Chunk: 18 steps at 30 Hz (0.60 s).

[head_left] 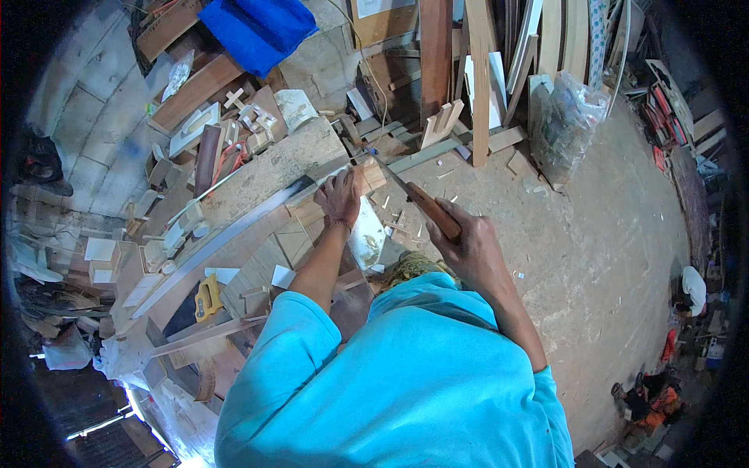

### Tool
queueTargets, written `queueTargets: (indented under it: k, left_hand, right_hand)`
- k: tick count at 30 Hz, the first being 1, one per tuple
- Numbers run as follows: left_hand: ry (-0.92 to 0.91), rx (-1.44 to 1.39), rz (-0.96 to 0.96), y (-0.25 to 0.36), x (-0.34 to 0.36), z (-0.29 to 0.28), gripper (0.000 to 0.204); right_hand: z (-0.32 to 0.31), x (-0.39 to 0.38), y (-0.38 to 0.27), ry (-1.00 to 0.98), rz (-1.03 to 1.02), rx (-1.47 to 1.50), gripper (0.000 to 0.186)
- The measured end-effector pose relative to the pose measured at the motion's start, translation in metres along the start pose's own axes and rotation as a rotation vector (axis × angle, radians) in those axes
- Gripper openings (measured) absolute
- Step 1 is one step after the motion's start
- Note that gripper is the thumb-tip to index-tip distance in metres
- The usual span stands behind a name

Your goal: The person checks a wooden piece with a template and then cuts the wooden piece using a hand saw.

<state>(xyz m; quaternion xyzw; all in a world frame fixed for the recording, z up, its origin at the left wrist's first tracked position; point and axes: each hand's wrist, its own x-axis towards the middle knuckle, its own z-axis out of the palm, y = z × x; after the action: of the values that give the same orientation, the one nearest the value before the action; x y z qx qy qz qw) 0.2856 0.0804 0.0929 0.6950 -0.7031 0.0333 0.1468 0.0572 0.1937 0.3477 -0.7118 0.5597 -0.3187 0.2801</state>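
My left hand (340, 196) presses down on a small light-brown wood block (370, 176) at the bench's right end, its fingers reaching over the block's left side. In my right hand (468, 240) is the wooden handle of a handsaw (431, 209). Its thin dark blade shows almost edge-on and runs up and left to the block's right end; whether it has cut into the wood is too small to tell. Below the block, a pale board with a stained surface (367, 234) leans beside my left forearm.
The cluttered workbench (308, 148) bears wood offcuts, a long metal-edged strip (226, 246) and a yellow-handled tool (207, 298). Tall boards (480, 78) lean at the back, near a clear plastic bag (569, 129). Scraps litter the concrete floor (593, 257). A blue bag (257, 31) lies far left.
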Motion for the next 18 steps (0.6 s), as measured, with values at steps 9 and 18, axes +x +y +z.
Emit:
queueTargets:
  k: [9, 18]
  left_hand:
    - [0.134, 0.054, 0.019, 0.002, 0.000, 0.010, 0.041]
    - [0.061, 0.003, 0.025, 0.000, -0.009, 0.002, 0.041]
  right_hand:
    - [0.026, 0.050, 0.027, -0.006, 0.261, 0.342, 0.023]
    - [0.020, 0.034, 0.014, -0.022, 0.317, 0.518, 0.022]
